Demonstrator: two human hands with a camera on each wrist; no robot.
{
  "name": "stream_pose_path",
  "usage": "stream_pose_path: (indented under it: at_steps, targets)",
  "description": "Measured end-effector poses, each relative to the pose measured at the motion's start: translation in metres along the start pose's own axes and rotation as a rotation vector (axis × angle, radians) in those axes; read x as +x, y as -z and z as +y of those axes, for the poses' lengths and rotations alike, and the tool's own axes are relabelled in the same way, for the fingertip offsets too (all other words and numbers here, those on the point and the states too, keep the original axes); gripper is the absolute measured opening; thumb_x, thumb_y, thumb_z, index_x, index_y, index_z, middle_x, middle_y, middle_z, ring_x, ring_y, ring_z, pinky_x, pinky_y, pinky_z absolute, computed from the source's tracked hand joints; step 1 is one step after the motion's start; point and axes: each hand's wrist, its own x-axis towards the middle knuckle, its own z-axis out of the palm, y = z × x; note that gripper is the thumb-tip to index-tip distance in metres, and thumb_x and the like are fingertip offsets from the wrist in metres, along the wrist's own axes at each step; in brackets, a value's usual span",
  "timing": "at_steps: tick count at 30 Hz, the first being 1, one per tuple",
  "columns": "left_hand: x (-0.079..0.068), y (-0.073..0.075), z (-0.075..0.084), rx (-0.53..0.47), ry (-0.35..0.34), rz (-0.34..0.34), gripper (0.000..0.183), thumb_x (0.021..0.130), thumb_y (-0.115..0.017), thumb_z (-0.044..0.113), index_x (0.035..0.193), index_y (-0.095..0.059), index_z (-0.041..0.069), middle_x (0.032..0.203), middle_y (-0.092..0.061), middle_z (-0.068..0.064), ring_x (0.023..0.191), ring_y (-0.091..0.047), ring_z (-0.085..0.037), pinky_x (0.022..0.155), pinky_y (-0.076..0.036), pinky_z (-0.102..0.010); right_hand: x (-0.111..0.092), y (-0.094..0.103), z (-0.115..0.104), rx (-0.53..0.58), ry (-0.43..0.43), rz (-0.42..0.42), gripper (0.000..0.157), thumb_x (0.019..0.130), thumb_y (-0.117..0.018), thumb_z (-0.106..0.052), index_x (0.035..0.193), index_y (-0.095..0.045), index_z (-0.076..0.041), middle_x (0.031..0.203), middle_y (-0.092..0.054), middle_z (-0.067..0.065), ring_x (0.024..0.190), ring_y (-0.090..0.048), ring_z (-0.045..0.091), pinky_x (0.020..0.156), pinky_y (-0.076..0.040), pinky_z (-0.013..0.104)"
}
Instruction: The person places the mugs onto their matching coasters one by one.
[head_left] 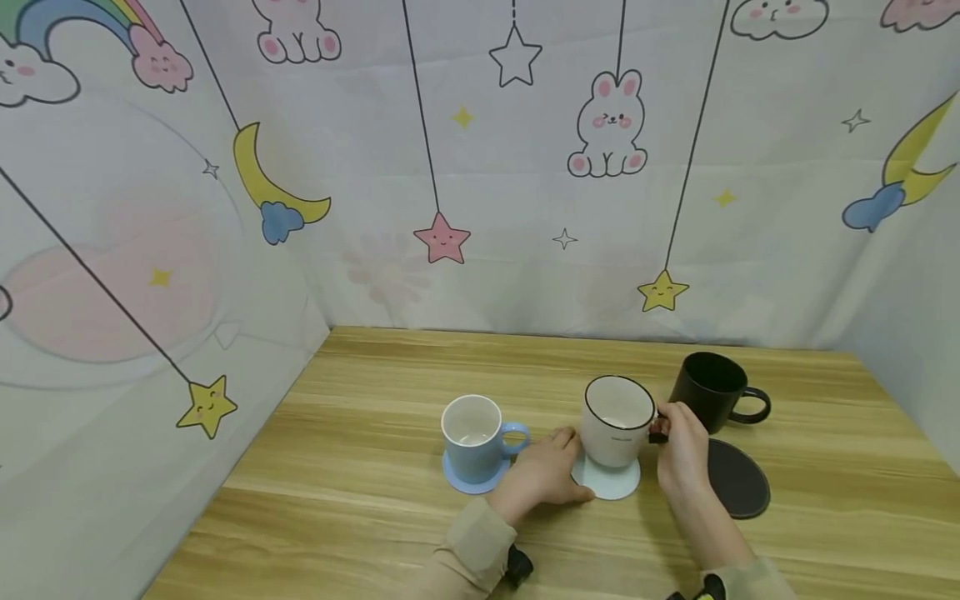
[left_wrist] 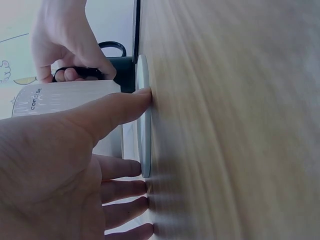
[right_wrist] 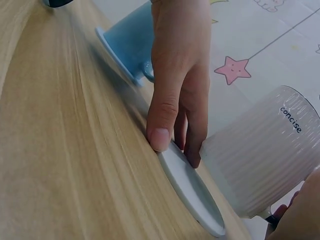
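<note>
Well, white mug handle (head_left: 659, 437) in right-hand fingers (head_left: 678, 416)

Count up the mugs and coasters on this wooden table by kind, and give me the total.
Mugs: 3 (light blue mug, white mug, black mug)
Coasters: 3 (light blue coaster, white coaster, black coaster)
Total: 6

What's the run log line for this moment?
left hand: touches white coaster; right hand: holds white mug by handle; blue mug: on blue coaster; black mug: off black coaster
</note>
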Motion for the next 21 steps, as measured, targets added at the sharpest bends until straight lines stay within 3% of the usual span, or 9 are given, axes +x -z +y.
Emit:
stream_pose_path:
  at_steps: [21]
  targets:
    - [-0.0041, 0.0005, -0.0004, -0.03, -0.005, 0.004, 0.085, 0.083, -0.069, 0.051, 0.148, -0.036, 0.007, 0.155, -0.036, -0.008, 0.144, -0.034, -0.022, 0.114, -0.036, -0.036, -0.0076, 0.009, 0.003, -0.014, -0.028, -0.016, 0.046, 0.096, -0.044, -0.001, 0.052, -0.041, -0.014, 0.058, -0.036, -0.005, 0.067, -0.041, 0.01, 0.072, -0.036, 0.022]
